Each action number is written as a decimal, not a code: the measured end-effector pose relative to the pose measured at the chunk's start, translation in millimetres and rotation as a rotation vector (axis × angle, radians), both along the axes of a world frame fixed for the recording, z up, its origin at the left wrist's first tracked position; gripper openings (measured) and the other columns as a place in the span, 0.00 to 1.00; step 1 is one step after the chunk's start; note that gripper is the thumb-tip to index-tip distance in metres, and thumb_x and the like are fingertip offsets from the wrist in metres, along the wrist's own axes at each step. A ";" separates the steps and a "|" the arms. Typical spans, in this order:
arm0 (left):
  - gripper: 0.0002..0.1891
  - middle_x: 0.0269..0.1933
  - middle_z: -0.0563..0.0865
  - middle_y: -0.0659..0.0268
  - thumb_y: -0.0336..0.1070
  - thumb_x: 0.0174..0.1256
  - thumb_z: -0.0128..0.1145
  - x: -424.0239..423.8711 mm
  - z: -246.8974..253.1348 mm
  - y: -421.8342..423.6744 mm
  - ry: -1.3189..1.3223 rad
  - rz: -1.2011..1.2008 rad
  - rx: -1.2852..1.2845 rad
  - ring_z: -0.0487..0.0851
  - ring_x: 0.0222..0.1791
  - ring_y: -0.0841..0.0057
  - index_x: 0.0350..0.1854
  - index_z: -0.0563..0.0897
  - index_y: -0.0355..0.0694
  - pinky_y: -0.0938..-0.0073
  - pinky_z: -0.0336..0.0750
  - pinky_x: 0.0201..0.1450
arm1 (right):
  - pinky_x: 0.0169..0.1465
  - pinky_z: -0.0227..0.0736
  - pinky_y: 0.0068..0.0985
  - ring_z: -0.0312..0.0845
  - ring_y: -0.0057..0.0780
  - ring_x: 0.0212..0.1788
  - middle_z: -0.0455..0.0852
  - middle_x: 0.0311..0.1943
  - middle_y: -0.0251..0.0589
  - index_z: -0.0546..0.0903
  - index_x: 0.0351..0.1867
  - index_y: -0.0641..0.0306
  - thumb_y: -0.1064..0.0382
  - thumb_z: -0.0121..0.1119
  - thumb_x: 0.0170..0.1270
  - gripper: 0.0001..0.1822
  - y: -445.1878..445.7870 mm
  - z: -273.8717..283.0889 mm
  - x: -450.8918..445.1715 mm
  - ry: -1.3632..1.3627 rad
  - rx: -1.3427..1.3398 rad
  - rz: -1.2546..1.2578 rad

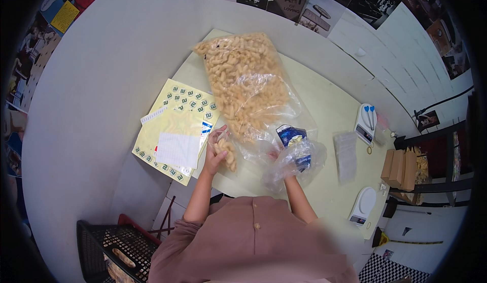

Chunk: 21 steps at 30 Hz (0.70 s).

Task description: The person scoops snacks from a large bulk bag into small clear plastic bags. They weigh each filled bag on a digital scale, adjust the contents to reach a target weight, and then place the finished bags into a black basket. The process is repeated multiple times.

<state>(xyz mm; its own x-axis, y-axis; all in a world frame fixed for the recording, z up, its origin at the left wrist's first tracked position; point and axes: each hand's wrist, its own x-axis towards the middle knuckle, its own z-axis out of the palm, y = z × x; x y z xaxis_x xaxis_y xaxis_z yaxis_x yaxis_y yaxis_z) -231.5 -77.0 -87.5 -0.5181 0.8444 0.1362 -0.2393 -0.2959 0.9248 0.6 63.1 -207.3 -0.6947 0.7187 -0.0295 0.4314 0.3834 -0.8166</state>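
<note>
A large clear plastic bag (247,77) of curved, pale yellow macaroni-like snack pieces lies on the pale table (323,89), its loose mouth towards me. My left hand (213,161) holds a small clear bag (228,155) with some of the same pieces in it, left of the large bag's lower end. Within the crumpled mouth of the large bag is my right hand (280,163), seen only through plastic. Its fingers are blurred by the film, so whether they grip anything is unclear. A blue printed label (291,134) shows beside that hand.
Sticker sheets (186,96) and a lined white paper (177,150) lie at the left. To the right are flat clear bags (345,155), a white scale with blue-ended tongs (366,119) and a second scale (364,203). A black crate (144,252) stands at lower left.
</note>
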 end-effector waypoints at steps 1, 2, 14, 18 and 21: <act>0.40 0.63 0.59 0.51 0.48 0.45 0.58 -1.1 -0.7 -0.9 0.015 0.009 -0.004 0.57 0.65 0.54 0.62 0.57 0.39 0.58 0.52 0.65 | 0.52 0.66 0.27 0.72 0.36 0.47 0.76 0.43 0.49 0.66 0.56 0.66 0.63 0.44 0.63 0.20 0.9 7.5 -7.4 0.051 -0.083 0.028; 0.40 0.63 0.59 0.50 0.48 0.45 0.58 -2.0 -1.2 -1.7 0.031 0.017 -0.008 0.57 0.64 0.54 0.62 0.57 0.39 0.58 0.52 0.65 | 0.53 0.66 0.27 0.72 0.36 0.47 0.76 0.43 0.49 0.66 0.57 0.66 0.62 0.44 0.63 0.20 1.8 15.4 -14.0 0.102 -0.167 0.049; 0.40 0.54 0.68 0.56 0.48 0.44 0.60 5.8 0.8 -10.6 0.048 0.141 -0.009 0.68 0.56 0.65 0.61 0.59 0.39 0.63 0.62 0.59 | 0.53 0.66 0.25 0.71 0.32 0.50 0.73 0.50 0.45 0.65 0.58 0.65 0.62 0.48 0.62 0.22 -11.1 94.3 -21.4 0.440 -0.899 -0.274; 0.41 0.48 0.70 0.58 0.40 0.42 0.62 15.1 7.5 -17.9 0.078 0.206 0.022 0.68 0.53 0.69 0.61 0.56 0.35 0.64 0.63 0.59 | 0.48 0.71 0.26 0.75 0.29 0.45 0.75 0.45 0.43 0.70 0.52 0.67 0.68 0.53 0.60 0.18 -28.0 93.7 4.5 0.419 -0.605 -0.590; 0.41 0.46 0.70 0.59 0.35 0.40 0.62 33.3 22.2 -24.5 0.070 0.243 0.003 0.69 0.51 0.69 0.61 0.55 0.35 0.67 0.63 0.57 | 0.42 0.74 0.25 0.78 0.29 0.38 0.76 0.39 0.43 0.71 0.46 0.70 0.70 0.49 0.61 0.12 -37.7 97.7 24.8 0.423 -0.596 -0.599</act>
<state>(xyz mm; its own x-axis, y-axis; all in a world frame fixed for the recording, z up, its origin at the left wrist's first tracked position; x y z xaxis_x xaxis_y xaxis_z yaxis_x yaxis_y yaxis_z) -198.2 -101.5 -65.3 -0.6948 0.6960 0.1810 -0.0960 -0.3392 0.9358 25.5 25.4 -109.6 -0.2523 0.9070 -0.3372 0.0447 -0.3372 -0.9404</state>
